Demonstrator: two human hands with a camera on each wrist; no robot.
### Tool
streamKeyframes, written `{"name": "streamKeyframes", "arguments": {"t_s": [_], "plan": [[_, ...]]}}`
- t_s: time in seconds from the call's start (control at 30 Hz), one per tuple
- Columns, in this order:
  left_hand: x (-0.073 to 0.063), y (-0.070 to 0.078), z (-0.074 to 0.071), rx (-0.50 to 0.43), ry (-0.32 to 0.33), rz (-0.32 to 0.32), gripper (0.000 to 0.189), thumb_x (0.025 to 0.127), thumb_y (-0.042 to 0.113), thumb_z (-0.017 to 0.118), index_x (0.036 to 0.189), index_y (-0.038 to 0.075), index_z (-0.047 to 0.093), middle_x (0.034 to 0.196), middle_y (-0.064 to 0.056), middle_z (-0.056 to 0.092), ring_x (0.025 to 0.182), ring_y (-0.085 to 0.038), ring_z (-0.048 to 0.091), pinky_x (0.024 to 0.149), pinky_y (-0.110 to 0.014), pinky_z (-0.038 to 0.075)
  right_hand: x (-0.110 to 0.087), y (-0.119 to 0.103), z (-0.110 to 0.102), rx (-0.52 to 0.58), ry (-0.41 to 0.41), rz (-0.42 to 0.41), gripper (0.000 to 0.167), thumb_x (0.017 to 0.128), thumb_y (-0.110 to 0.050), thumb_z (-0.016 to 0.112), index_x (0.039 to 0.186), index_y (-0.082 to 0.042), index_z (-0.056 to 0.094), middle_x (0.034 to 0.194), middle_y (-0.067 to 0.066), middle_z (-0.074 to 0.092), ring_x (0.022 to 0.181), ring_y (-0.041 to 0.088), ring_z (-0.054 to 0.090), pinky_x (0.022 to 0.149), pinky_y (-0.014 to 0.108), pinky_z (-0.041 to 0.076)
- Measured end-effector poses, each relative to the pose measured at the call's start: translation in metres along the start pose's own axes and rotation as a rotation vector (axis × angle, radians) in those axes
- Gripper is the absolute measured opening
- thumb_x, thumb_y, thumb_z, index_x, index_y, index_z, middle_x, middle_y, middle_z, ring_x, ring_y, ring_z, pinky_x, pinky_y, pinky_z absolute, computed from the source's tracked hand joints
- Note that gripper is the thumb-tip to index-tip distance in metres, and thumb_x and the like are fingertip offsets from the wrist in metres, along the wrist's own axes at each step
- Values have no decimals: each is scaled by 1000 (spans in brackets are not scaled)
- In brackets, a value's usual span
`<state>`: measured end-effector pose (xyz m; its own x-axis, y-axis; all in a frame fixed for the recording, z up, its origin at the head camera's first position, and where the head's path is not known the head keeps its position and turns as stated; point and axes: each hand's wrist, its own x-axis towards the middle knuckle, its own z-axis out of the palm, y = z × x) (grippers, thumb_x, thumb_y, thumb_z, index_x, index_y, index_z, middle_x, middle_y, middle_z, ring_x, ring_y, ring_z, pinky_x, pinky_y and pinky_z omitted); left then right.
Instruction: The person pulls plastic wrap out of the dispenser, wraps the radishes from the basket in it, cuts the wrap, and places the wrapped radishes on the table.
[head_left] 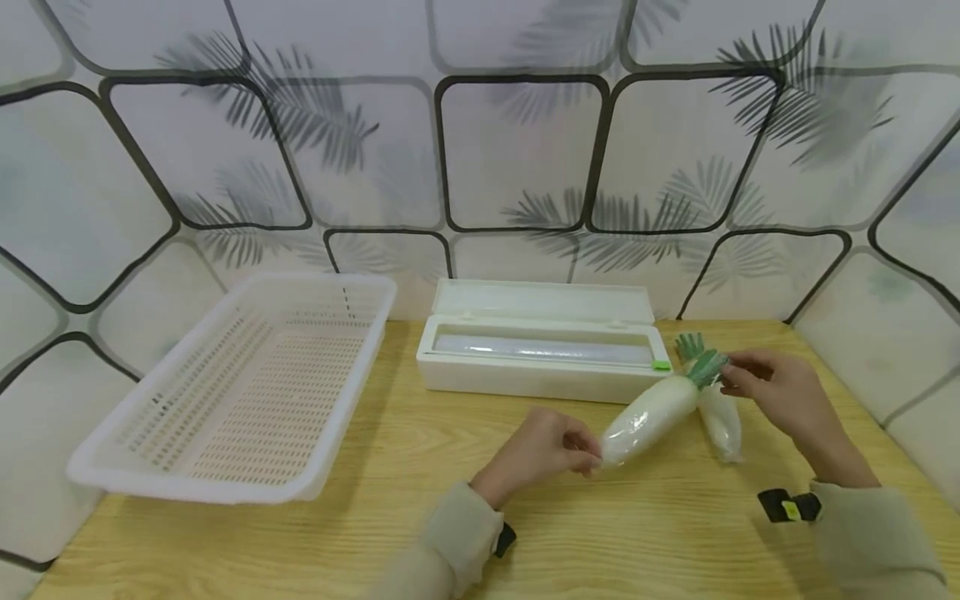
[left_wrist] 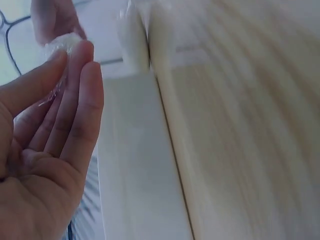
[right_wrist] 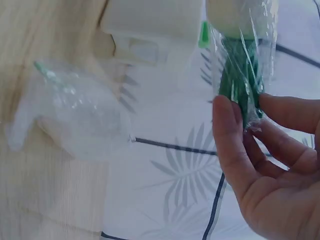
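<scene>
A white radish (head_left: 651,417) with a green top, wrapped in shiny cling film, is held aslant above the table between both hands. My left hand (head_left: 538,450) pinches the wrapped tip at its lower left end. At the other end, my right hand (head_left: 783,400) pinches the film around the green leaf stubs (right_wrist: 240,75). A second wrapped radish (head_left: 722,425) lies on the table behind the first, partly hidden by it. Close behind the hands stands a white cling film box (head_left: 525,379) with its lid raised and a film roll (head_left: 540,348) inside.
A white slotted plastic basket (head_left: 202,490) stands on the left of the wooden table (head_left: 360,533). Patterned wall covering (head_left: 525,158) rises right behind the box and along both sides. A green slider (head_left: 662,365) sits at the box's right front corner.
</scene>
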<state>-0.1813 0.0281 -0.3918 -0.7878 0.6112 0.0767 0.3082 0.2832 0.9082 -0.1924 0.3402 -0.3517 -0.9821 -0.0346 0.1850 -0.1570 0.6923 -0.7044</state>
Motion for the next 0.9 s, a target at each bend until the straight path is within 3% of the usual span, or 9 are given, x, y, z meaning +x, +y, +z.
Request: {"name": "streamKeyframes", "arguments": {"t_s": [0.17,0.23,0.43,0.57,0.77,0.9], "plan": [[13,10,28,-21,10,0,2,89,-4,74,90,-4,76,80,-3,74,67,0,65,63,-16,54,11,9,-14,158,55,40,38,106,-9,54,128,22,52,91,-19,66,78,-6,65,69,13,53],[19,15,39,-25,21,4,3,89,-4,74,91,-5,76,81,-4,75,67,1,65,62,-14,53,16,13,-19,207,44,46,40,106,-9,52,130,23,49,95,-24,60,80,-5,66,71,14,54],[38,28,76,2,33,61,13,92,-7,70,100,-2,78,87,-2,76,71,6,65,61,-9,50,39,30,-41,231,-84,87,47,109,-16,45,140,19,38,106,-18,54,87,-5,63,74,28,60],[50,36,107,27,-31,60,26,92,-9,67,114,2,76,97,3,76,81,8,65,65,-6,48,49,48,-56,169,-189,120,52,111,-19,40,143,21,32,104,-17,56,86,-3,63,75,36,61],[64,47,142,89,-184,7,47,93,3,72,139,9,62,118,11,71,101,10,62,75,-3,43,64,64,-65,53,-287,123,50,111,-14,38,141,25,32,110,11,67,84,2,64,75,38,61],[72,47,156,179,-218,10,56,93,13,74,146,9,54,124,10,68,110,8,58,82,-2,39,77,66,-66,-12,-297,98,47,110,-10,39,138,27,33,112,29,65,83,8,66,73,40,61]]}}
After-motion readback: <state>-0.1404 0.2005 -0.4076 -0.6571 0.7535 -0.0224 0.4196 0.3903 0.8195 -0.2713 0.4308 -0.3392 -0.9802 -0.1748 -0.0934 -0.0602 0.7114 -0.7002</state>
